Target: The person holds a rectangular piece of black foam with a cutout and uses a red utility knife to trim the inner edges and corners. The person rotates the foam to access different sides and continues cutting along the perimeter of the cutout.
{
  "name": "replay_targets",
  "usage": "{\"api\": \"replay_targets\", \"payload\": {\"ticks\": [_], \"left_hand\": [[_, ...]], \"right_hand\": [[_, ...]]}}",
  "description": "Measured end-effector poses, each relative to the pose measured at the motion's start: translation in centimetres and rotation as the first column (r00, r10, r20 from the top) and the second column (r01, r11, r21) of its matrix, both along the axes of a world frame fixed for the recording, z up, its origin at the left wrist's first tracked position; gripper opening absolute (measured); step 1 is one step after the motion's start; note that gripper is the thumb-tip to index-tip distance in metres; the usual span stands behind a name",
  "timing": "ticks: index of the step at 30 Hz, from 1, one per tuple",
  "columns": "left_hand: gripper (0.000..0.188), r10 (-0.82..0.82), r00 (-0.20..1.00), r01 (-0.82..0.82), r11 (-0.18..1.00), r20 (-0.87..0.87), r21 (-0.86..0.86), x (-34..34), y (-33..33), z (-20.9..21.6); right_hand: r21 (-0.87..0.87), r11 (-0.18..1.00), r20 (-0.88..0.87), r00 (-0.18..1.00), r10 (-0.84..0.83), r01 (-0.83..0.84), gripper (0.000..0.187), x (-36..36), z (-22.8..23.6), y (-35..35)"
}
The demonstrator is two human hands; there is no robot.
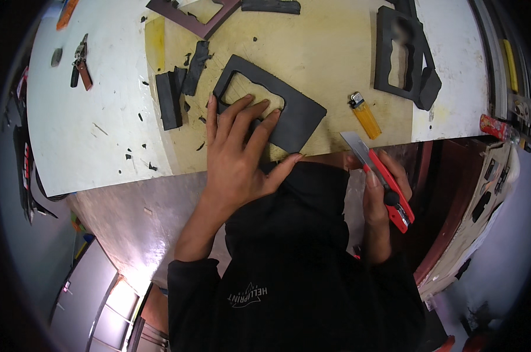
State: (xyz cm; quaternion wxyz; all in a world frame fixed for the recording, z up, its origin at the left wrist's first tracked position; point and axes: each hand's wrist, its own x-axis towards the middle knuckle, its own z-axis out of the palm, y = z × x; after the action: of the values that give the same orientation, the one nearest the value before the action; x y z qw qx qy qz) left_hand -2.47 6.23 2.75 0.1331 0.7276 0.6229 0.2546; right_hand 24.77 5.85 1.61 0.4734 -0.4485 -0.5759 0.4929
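Your shirt nearest. Left hand spread, resting on foam near table edge, gripping nothing; right hand closed round cutter, blade off foam. Opening looks cut, offcuts beside; trimming left, can't tell.

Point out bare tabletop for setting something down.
On the tan mat, between the dark frame under the left hand and the upper-right frame, above the yellow lighter. Also the white surface's left side, below the apparent key bunch, left of the black crumbs. It is crowded just left of the held-down frame, where dark scraps lie.
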Motion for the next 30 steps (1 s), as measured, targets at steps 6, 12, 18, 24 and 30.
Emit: {"api": "replay_targets", "payload": {"ticks": [6, 12, 18, 24, 30], "left_hand": [[0.058, -0.115, 0.993, 0.114, 0.993, -0.005, -0.019, -2.2, 1.6, 1.0], [0.062, -0.021, 0.994, 0.026, 0.999, 0.109, -0.038, -3.0, 1.0, -0.1], [0.055, -0.137, 0.981, 0.146, 0.988, 0.141, -0.054, -4.0, 1.7, -0.4], [0.071, -0.142, 0.971, 0.153, 0.987, 0.191, -0.041, -4.3, 1.8, -0.8], [0.085, -0.138, 0.959, 0.152, 0.988, 0.246, -0.040, -4.5, 1.8, -1.5]], "right_hand": [[0.144, 0.988, 0.267, 0.960, -0.085, 0.048, 0.042, -0.1, 0.9, 0.9], [0.228, 0.972, 0.280, 0.960, -0.006, -0.061, 0.043, -0.5, 0.7, 2.7], [0.263, 0.944, 0.263, 0.956, 0.127, -0.198, 0.041, -1.4, 1.1, 5.0], [0.284, 0.895, 0.263, 0.926, 0.272, -0.343, 0.031, -3.9, 2.0, 7.8], [0.283, 0.835, 0.293, 0.872, 0.393, -0.471, 0.030, -5.2, 2.2, 9.8]]}}
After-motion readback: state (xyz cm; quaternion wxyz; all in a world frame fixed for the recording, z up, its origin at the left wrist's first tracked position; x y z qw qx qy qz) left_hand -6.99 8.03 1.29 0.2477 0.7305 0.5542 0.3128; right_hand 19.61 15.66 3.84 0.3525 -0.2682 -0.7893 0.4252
